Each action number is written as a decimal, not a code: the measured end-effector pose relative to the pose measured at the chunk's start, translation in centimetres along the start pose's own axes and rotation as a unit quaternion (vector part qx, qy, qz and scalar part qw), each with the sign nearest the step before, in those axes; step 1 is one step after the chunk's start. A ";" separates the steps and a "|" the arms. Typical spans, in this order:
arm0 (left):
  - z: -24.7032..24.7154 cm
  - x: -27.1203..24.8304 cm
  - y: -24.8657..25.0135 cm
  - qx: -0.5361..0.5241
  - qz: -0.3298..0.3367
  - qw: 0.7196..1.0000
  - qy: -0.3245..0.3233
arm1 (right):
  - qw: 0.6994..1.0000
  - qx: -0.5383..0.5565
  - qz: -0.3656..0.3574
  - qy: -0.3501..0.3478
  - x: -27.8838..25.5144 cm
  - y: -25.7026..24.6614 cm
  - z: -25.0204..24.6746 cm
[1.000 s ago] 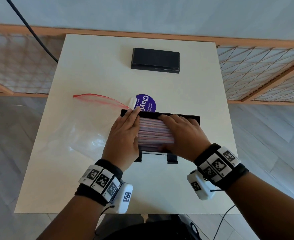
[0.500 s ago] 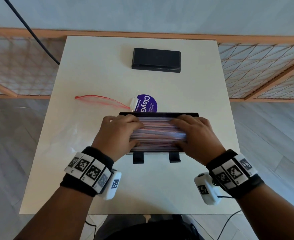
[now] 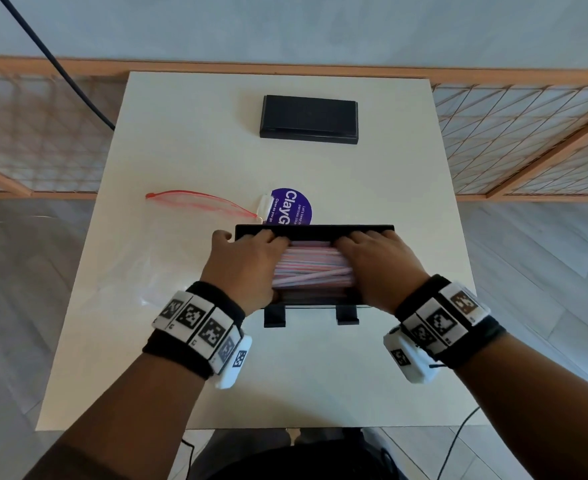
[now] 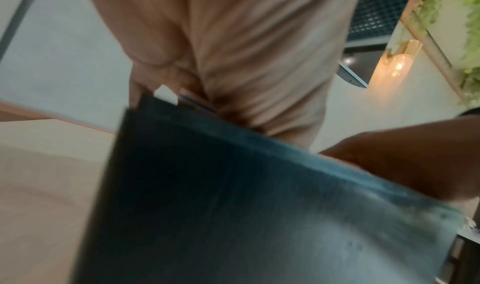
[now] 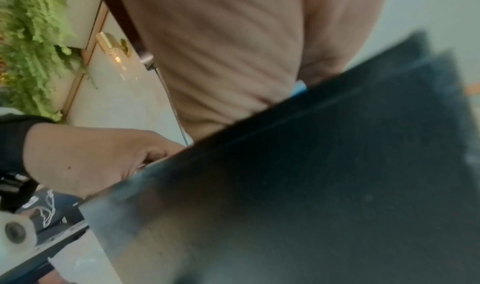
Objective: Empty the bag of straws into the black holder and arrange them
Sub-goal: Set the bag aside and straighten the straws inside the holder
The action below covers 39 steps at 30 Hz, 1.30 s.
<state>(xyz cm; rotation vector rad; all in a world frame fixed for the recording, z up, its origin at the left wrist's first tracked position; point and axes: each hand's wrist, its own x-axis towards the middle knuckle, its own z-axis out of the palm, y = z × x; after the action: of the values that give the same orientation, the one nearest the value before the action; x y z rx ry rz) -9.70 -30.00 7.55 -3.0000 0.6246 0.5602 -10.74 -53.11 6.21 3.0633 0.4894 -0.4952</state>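
The black holder (image 3: 315, 231) stands on the table's near middle, filled with pink, blue and white straws (image 3: 311, 270) lying lengthwise. My left hand (image 3: 249, 259) lies over their left end, fingers reaching the far rim and thumb outside the left wall. My right hand (image 3: 379, 261) covers the right end the same way. The left wrist view shows my left hand (image 4: 246, 52) above the holder's dark wall (image 4: 233, 206), with straw tips (image 4: 166, 93) at the edge. In the right wrist view my right hand (image 5: 233, 52) hovers over the wall (image 5: 337, 185).
The emptied clear zip bag (image 3: 168, 261) with a red seal (image 3: 199, 199) lies left of the holder. A purple round sticker (image 3: 290, 206) sits just behind it. A black lid (image 3: 309, 120) rests at the table's far side. Wooden lattice railings flank the table.
Both hands slid apart along the straws, then moved up towards the holder's far rim. The holder, skewed a second ago, now sits square to me.
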 end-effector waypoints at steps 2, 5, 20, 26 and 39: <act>0.0 0.3 0.3 0.016 -0.001 1.000 0.013 | 1.000 0.008 0.011 0.002 0.2 -0.1 0.0; -0.1 0.3 0.4 0.022 -0.004 0.999 0.039 | 0.999 0.018 0.019 0.025 0.1 -0.2 -0.1; -0.4 -1.3 -0.4 -0.080 0.011 0.989 0.120 | 0.989 0.091 0.019 0.117 -2.0 -0.3 -2.1; 0.3 -1.9 -0.3 -0.149 0.006 0.985 0.089 | 0.985 0.154 0.009 0.072 -2.8 -0.1 -1.6; 0.1 -1.5 -2.5 -0.174 0.058 0.978 0.105 | 0.995 0.101 0.004 0.020 -2.0 0.6 -2.3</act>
<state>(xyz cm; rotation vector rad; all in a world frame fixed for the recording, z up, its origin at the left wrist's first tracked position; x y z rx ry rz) -10.03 -27.10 7.87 -3.4014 0.7928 0.3955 -11.66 -54.18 9.02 3.2717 0.4534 -0.5156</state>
